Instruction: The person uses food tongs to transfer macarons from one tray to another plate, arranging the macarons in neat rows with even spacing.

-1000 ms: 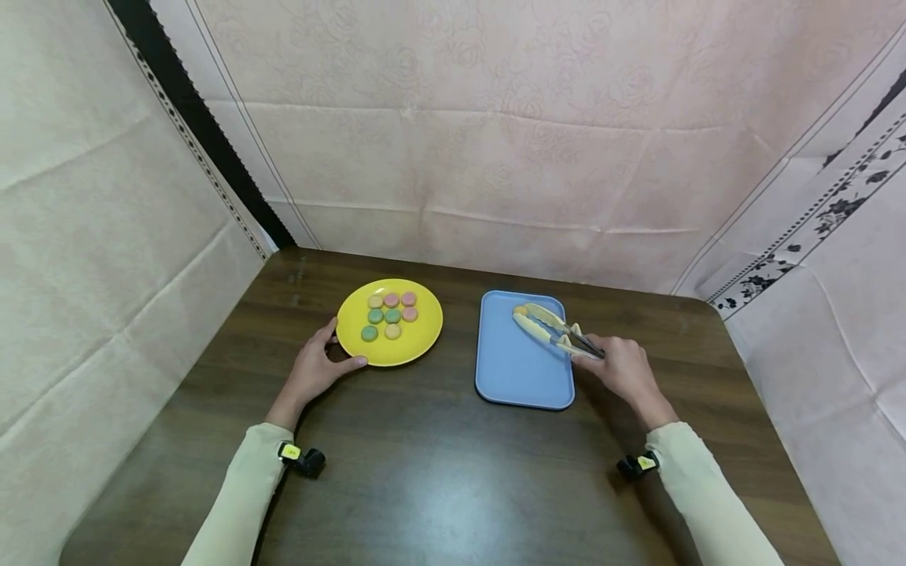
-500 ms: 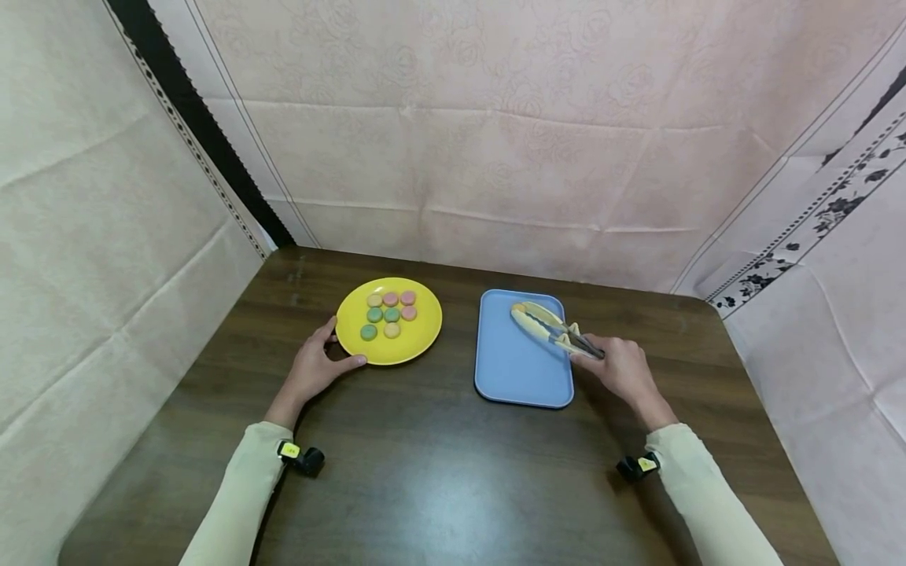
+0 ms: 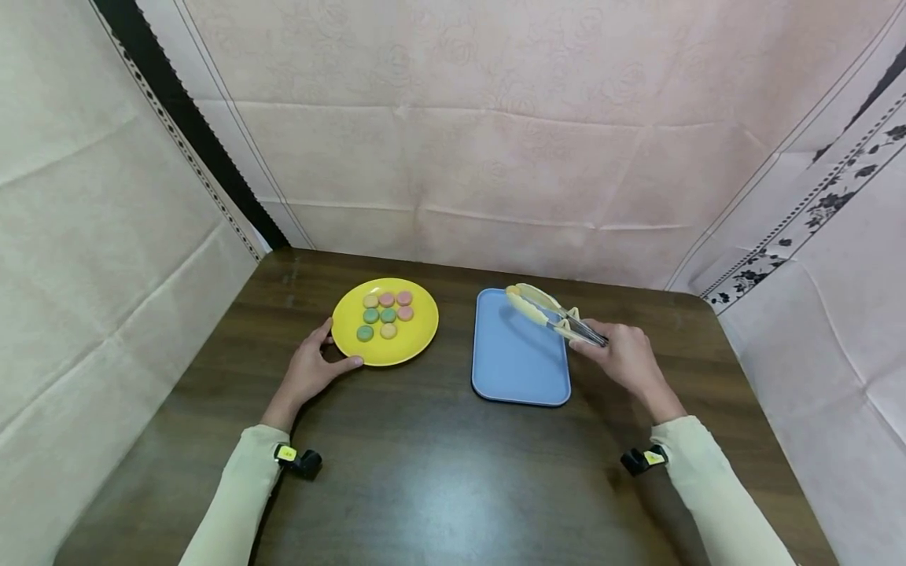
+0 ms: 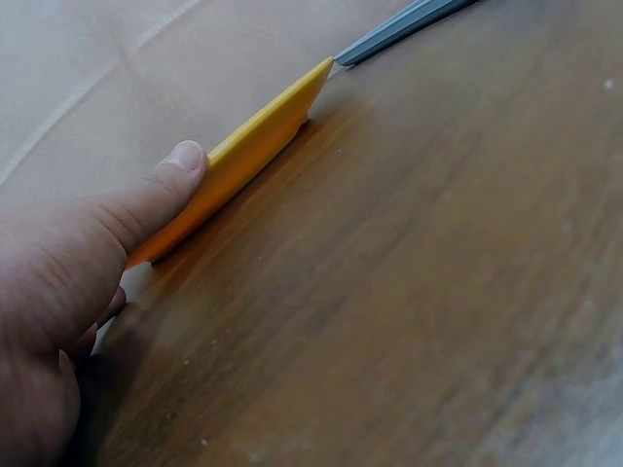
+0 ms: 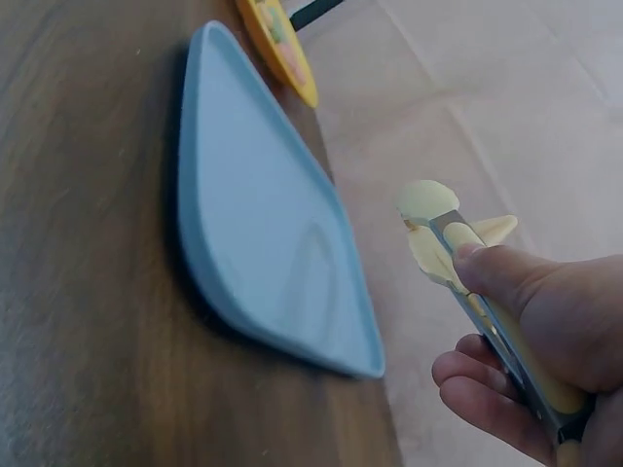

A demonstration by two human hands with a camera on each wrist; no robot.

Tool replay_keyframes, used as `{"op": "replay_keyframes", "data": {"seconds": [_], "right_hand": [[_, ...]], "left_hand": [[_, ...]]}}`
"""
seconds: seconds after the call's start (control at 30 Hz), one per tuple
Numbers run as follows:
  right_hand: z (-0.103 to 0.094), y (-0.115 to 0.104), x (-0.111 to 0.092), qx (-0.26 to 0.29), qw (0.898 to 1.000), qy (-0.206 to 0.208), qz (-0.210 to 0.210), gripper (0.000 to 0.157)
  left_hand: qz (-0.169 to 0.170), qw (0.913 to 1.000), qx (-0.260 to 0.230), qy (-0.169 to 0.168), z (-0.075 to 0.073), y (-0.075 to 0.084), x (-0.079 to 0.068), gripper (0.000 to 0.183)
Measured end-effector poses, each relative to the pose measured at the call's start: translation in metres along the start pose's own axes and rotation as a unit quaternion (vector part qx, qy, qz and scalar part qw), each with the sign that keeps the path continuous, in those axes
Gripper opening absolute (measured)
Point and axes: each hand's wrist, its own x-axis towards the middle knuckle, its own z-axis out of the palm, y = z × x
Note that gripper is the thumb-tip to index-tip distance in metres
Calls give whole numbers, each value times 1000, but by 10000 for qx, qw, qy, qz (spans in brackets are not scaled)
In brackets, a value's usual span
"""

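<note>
My left hand (image 3: 311,371) holds the yellow plate (image 3: 425,334) by its near left edge. In the left wrist view the thumb presses the plate rim (image 4: 243,136), the other fingers partly hidden. Several small round macaron-like pieces (image 3: 388,315), pink, green and cream, lie in rows on the plate. My right hand (image 3: 626,358) grips metal tongs with pale yellow tips (image 3: 534,303), raised over the far end of the blue tray (image 3: 520,369). A small tan piece (image 5: 411,223) shows between the tong tips, mostly covered. The thumb lies along one tong arm in the right wrist view.
Plate and tray stand side by side on a dark wooden table (image 3: 396,456), with a gap between them. Cloth-covered walls (image 3: 453,157) rise behind the table and on both sides.
My right hand has lifted the tongs off the tray, their tips now higher and near its far edge. My left hand keeps its place on the plate. The head view has shifted slightly.
</note>
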Motion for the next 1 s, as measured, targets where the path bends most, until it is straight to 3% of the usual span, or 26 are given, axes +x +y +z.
{"op": "replay_keyframes", "data": {"seconds": [0.23, 0.47, 1.0], "right_hand": [[-6, -18, 5, -94, 9997, 137, -174, 55], [-4, -41, 17, 29, 9997, -1, -239, 58], [23, -82, 34, 229, 9969, -348, -668, 56]], "left_hand": [[-5, 10000, -16, 22, -1, 1, 0, 122], [-15, 10000, -15, 12, 0, 1, 0, 122], [-36, 10000, -14, 57, 1, 0, 0, 119]]}}
